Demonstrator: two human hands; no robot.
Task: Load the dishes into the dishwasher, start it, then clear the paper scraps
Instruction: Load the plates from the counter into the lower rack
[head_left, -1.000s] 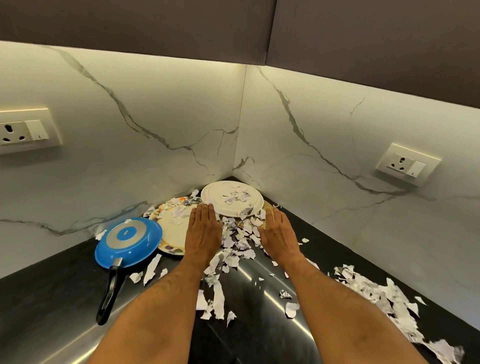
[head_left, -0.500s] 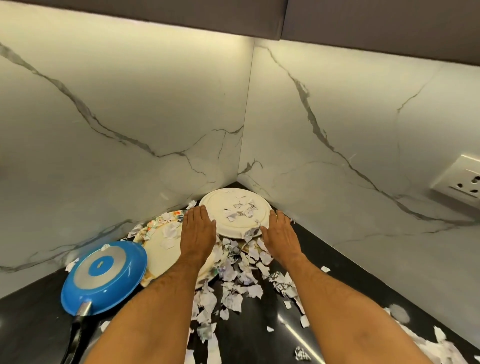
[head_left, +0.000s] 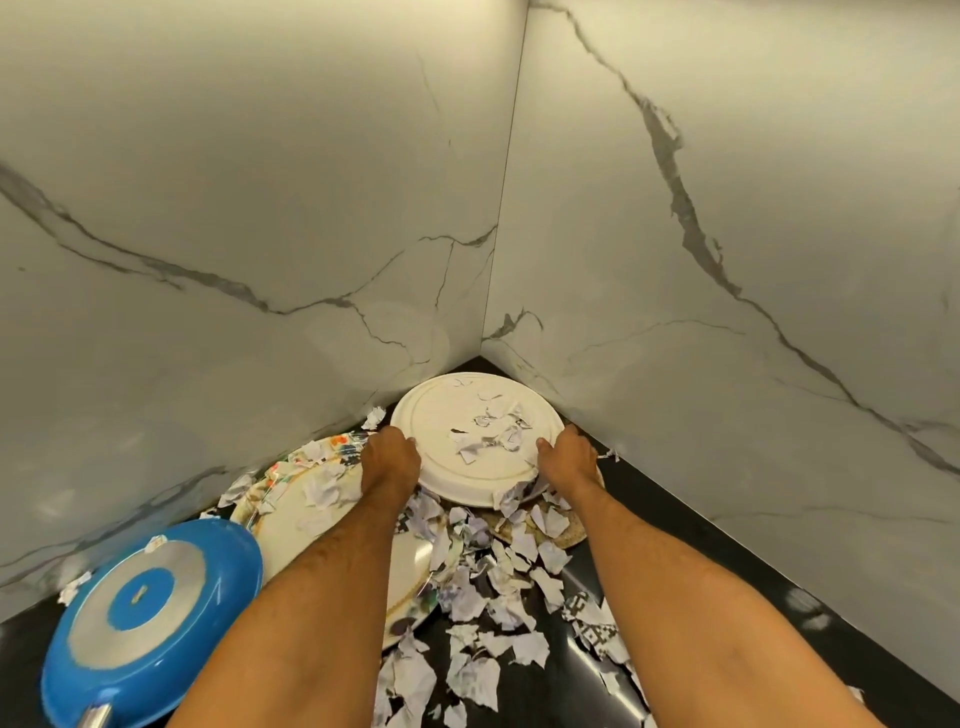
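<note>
Two bare forearms reaching fwd into corner of marble walls (head_left: 260, 208). Left hand (head_left: 390, 457) gripping left rim of white plate (head_left: 441, 415), fingers curled at edge. Right hand (head_left: 567, 457) gripping right rim, thumb on top. Plate upside down, deep in corner on black tabletop (head_left: 727, 561), few paper scraps (head_left: 493, 582) on it, many more strewn in front btwn arms. Patterned plate (head_left: 291, 499) under left forearm, scraps on it. Blue pan (head_left: 156, 618) bottom-up at near left, touching patterned plate's edge.
</note>
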